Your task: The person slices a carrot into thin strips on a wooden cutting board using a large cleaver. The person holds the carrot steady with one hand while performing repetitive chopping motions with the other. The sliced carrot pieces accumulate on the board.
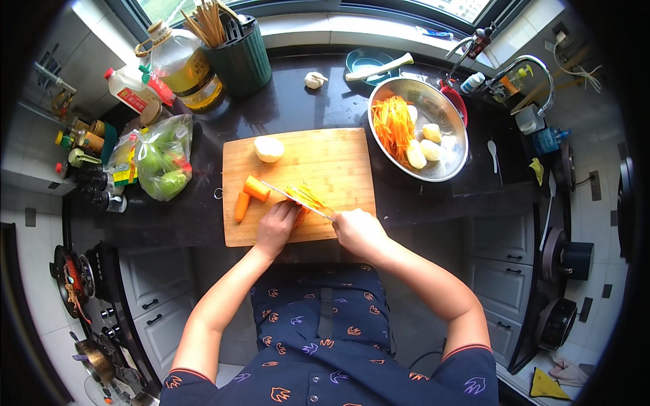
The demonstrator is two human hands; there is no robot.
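My right hand point(360, 233) is closed round the handle of a knife point(298, 201), whose blade slants up to the left across the wooden cutting board point(338, 155). My left hand point(274, 229) has its fingers curled on sliced carrot point(301, 216), right beside the blade; the fingertips are partly hidden. Thin carrot strips point(310, 195) lie along the knife's far side. Two carrot chunks point(256, 189) rest to the left of the blade. Farther back on the board sits a peeled potato point(269, 149).
Right of the board, a steel bowl point(447, 166) holds carrot shreds point(393, 125) and several peeled potatoes point(430, 149). Behind are garlic point(315, 80) and a pale stalk point(379, 68) across a teal dish point(359, 62). A bag of green vegetables point(164, 159) and an oil bottle point(179, 64) stand left.
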